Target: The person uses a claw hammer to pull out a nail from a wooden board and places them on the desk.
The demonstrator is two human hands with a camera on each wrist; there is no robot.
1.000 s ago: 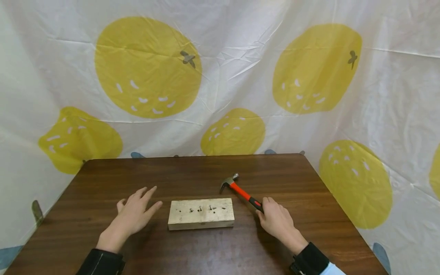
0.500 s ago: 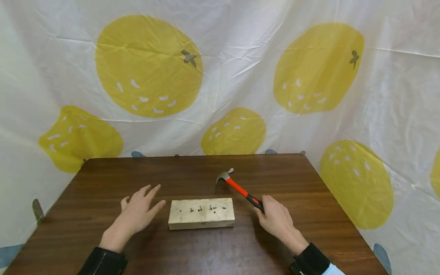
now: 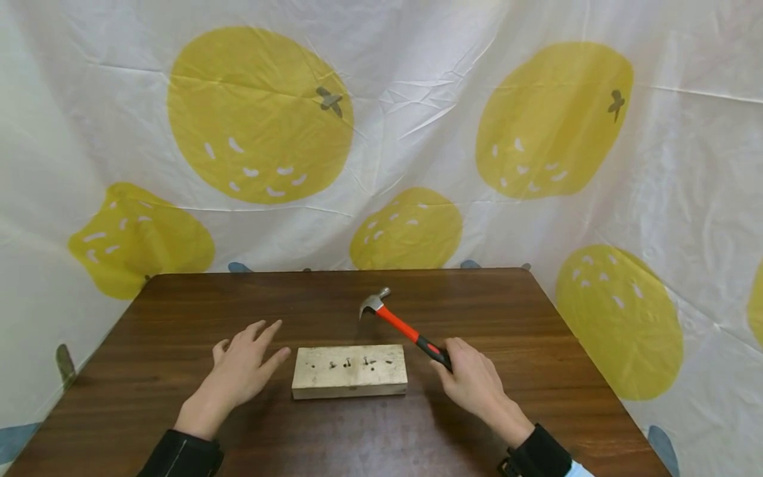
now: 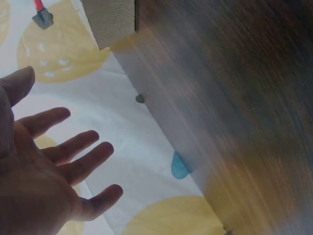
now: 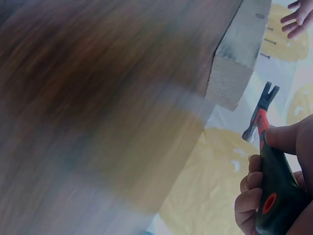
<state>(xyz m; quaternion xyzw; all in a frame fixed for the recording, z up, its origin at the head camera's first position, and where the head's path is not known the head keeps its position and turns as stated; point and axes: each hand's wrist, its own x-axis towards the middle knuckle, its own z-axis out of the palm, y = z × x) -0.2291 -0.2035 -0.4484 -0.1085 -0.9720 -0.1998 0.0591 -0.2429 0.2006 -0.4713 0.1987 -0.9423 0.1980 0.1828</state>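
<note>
Head view, read with both wrist views: I see a person's right hand (image 3: pixel 471 377) over the right side of the worktop (image 3: pixel 352 440), its fingers (image 5: pixel 250 198) wrapped around the black grip of a claw hammer (image 3: pixel 401 323). The orange-red shaft slants toward the far left; the metal head appears past the far side of a pale wooden block (image 3: pixel 349 381), and from both wrists I see it against the white cloth (image 3: pixel 411 139), which bears large yellow fruit shapes. The block lies on the worktop between the two hands, with several small nails (image 3: pixel 348 362) projecting from its upper face. Near the block's left end, apart from it, is the left hand (image 3: pixel 241 364), fingers spread and released. Dark cuffs (image 3: pixel 181 456) encircle both wrists.
</note>
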